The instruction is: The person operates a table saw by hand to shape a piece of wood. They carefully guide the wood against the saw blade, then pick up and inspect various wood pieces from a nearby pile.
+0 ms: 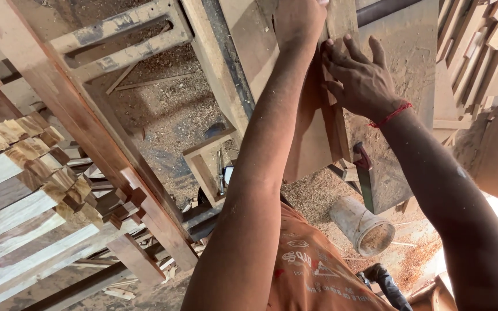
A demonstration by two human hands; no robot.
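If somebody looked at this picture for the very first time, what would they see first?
Probably the two bare arms reaching up the middle, with the left hand and the right hand pressed on a brown wooden board on a dusty workbench. Next, the stack of cut wooden planks at the left, then the sawdust-filled bucket lying on the floor at lower right.

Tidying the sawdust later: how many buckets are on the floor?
1: a pale bucket lies tipped on the sawdust, lower right, beside the handsaw, below the right hand. Others may be hidden behind the arms.
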